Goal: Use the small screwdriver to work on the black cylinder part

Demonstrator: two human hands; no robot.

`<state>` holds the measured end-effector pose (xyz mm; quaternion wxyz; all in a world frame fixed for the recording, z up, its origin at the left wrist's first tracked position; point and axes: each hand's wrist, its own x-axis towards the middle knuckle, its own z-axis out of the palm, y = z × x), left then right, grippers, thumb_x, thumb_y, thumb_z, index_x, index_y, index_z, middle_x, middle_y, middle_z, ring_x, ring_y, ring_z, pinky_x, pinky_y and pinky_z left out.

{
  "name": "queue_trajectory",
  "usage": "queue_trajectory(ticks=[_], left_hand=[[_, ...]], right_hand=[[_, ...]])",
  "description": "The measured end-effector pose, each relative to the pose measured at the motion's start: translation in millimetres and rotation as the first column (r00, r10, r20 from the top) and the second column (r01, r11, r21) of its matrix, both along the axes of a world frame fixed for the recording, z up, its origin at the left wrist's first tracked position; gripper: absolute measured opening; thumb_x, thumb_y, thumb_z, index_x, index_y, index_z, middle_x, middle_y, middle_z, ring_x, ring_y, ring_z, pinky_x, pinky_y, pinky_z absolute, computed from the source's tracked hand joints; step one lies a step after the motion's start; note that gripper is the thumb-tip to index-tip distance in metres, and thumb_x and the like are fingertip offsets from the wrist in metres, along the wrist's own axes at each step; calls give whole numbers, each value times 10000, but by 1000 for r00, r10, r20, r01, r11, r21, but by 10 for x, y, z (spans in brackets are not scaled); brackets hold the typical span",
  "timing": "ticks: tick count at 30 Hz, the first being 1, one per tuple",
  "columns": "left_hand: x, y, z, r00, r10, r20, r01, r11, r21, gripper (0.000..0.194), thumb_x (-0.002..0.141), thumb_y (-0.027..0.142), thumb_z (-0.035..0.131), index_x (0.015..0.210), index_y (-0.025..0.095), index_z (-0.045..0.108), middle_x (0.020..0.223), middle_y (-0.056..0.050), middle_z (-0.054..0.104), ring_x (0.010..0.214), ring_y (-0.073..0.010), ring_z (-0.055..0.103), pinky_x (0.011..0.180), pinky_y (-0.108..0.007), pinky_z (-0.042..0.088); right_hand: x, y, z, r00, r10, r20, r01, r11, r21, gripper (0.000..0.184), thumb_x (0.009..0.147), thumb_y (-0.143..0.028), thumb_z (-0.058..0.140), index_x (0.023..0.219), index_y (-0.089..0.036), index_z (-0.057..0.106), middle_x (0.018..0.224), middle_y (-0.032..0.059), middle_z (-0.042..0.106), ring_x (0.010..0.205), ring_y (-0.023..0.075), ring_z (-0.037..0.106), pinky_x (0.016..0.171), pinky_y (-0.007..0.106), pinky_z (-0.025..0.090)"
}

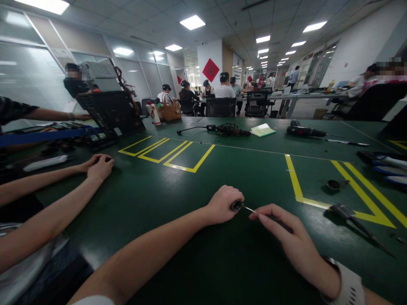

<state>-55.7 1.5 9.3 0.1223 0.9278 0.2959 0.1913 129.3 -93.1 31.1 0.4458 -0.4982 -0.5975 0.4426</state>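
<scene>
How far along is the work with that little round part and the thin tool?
Done: nothing looks finished. In hand: the left hand grips a small round part while the right hand pokes a thin tool into it. Left: a dark cap and another tool lie untouched on the table.

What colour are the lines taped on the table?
Yellow lines on the green table, clearest in the head view.
</scene>
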Motion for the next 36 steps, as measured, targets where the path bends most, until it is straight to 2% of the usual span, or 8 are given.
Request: queue_trajectory(ticks=[7, 12, 16, 20, 24, 27, 32, 36], left_hand=[[-12, 0, 0, 997, -34, 64, 35, 999, -21, 38, 781, 163, 547, 759, 169, 518, 740, 4, 579, 743, -141, 539, 724, -269, 367], [7, -3, -27, 999, 6, 32, -7, 1000, 13, 54, 765, 143, 558, 769, 172, 513, 739, 10, 575, 733, -140, 533, 695, -266, 353], [13, -17, -14, 999, 2, -37, 0, 999, 49, 64, 746, 131, 558, 764, 178, 518, 743, 1, 584, 742, -155, 529, 677, -277, 337], [5, -21, 12, 999, -4, -47, 6, 999, 32, 43, 768, 140, 540, 781, 174, 516, 759, -2, 591, 755, -152, 532, 693, -274, 345], [0, -6, 20, 999, -29, -34, 30, 999, 16, 34, 782, 161, 533, 766, 169, 504, 750, -3, 585, 742, -146, 528, 697, -269, 355], [1, -1, 17, 999, -30, -29, 30, 1000, -2, 40, 776, 158, 540, 764, 169, 503, 751, -5, 588, 747, -148, 530, 709, -271, 361], [11, -15, 8, 999, 13, -42, -12, 999, 31, 47, 763, 137, 541, 780, 171, 512, 757, -3, 592, 748, -150, 529, 697, -275, 348], [12, -35, 18, 997, 30, -67, -26, 998, 62, 61, 749, 117, 538, 771, 171, 519, 749, -4, 591, 730, -152, 519, 666, -275, 328]], right_hand=[[8, 90, -67, 904, -89, -418, -14, 971, -238, 168, 762, -351, 628, 745, -200, 698, 807, 61, 709, 880, 263, 606, 855, 414, 409], [-15, 1, -42, 997, -32, -67, 30, 999, -25, 183, 806, -379, 578, 787, -239, 694, 843, 54, 687, 866, 270, 589, 787, 407, 412], [-21, -37, -13, 989, -9, 146, -9, 993, 122, 165, 803, -369, 577, 784, -257, 696, 863, 54, 677, 853, 272, 575, 771, 409, 403], [15, 45, -14, 996, 10, -83, -17, 997, -79, 192, 796, -361, 573, 751, -220, 695, 820, 60, 690, 862, 270, 586, 792, 405, 400], [38, 124, -57, 916, -68, -396, -28, 972, -232, 162, 763, -316, 603, 716, -184, 685, 775, 65, 697, 853, 253, 597, 845, 401, 398], [31, 123, -73, 888, -85, -453, -41, 965, -260, 159, 761, -317, 609, 730, -180, 683, 780, 69, 698, 855, 254, 603, 850, 407, 406], [0, 31, -25, 997, -9, -83, 2, 997, -82, 212, 801, -396, 574, 792, -215, 684, 850, 58, 681, 882, 268, 585, 796, 406, 401], [0, -4, 4, 994, 38, 106, -39, 999, 0, 224, 815, -403, 551, 818, -224, 684, 859, 54, 671, 857, 265, 582, 755, 397, 400]])
